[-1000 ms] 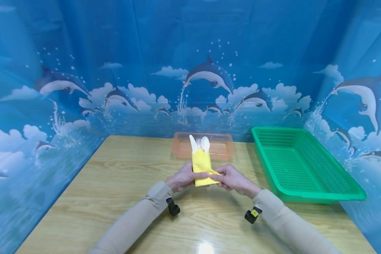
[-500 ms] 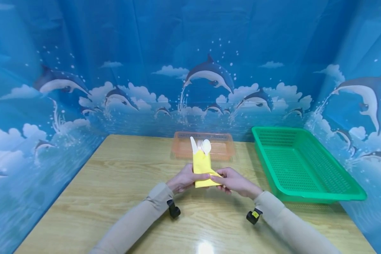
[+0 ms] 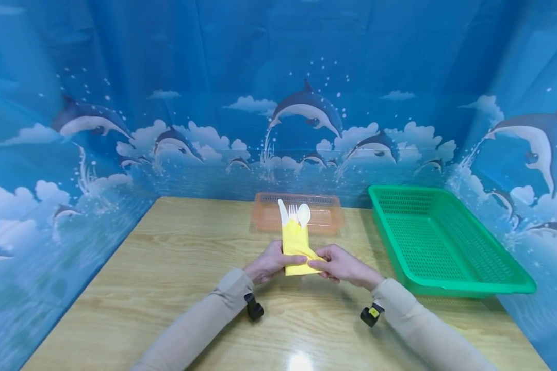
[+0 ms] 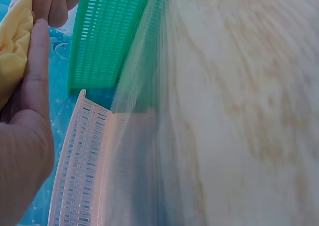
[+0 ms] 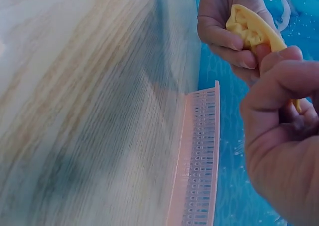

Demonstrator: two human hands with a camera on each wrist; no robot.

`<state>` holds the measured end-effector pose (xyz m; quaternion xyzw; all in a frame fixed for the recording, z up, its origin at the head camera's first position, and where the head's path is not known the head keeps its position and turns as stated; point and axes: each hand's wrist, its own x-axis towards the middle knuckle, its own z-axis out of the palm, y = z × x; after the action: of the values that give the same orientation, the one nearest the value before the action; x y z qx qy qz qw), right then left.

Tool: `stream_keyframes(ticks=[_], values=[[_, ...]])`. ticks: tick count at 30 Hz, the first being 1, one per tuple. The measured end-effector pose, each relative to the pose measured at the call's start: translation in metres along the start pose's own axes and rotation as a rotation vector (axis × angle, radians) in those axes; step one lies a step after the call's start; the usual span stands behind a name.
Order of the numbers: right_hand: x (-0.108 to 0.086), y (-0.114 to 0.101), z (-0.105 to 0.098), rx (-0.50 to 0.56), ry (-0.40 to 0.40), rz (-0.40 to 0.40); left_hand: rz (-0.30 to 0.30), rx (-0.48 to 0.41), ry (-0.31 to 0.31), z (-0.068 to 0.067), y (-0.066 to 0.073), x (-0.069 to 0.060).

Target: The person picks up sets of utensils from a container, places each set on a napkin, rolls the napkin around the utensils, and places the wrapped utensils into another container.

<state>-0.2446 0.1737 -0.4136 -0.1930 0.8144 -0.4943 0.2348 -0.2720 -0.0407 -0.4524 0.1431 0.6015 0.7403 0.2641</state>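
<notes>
A yellow cloth napkin is folded around white plastic cutlery above the middle of the table. From its top stick out a knife, a fork and a spoon. My left hand grips the napkin's lower left side, thumb across the front and fingers behind. With thumb and fingers, my right hand pinches the napkin's lower right corner, which is drawn out to the right. Bunched folds of the napkin show at its lower end in the right wrist view. The cutlery's lower ends are hidden inside the cloth.
Behind the napkin, a pinkish-orange plastic basket stands at the table's back edge. A large green basket stands at the right. The wooden table backs onto a blue dolphin-print curtain.
The napkin with the cutlery has come down slightly toward me, and the cutlery has shifted a little to the right. Both hands keep their hold on the cloth.
</notes>
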Motion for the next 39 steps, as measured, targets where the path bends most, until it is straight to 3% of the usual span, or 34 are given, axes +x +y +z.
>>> stream_keyframes(ticks=[6,16,22,28,34,39], values=[[-0.001,0.003,-0.004,0.048,-0.048,-0.005,0.012,0.022,0.022,0.004,-0.001,0.0],[-0.001,0.011,-0.01,0.104,-0.132,-0.032,0.029,0.014,0.004,0.007,-0.002,-0.001],[-0.001,0.013,-0.009,0.066,-0.119,-0.021,0.041,0.019,0.018,0.006,-0.004,0.0],[-0.002,0.013,-0.004,-0.051,-0.027,-0.05,0.06,0.031,0.057,0.005,0.0,-0.001],[0.0,0.013,0.011,-0.166,0.151,-0.09,0.108,0.01,0.112,0.008,0.006,0.001],[0.003,0.006,0.028,-0.266,0.322,-0.081,0.096,0.026,0.232,0.014,0.008,0.006]])
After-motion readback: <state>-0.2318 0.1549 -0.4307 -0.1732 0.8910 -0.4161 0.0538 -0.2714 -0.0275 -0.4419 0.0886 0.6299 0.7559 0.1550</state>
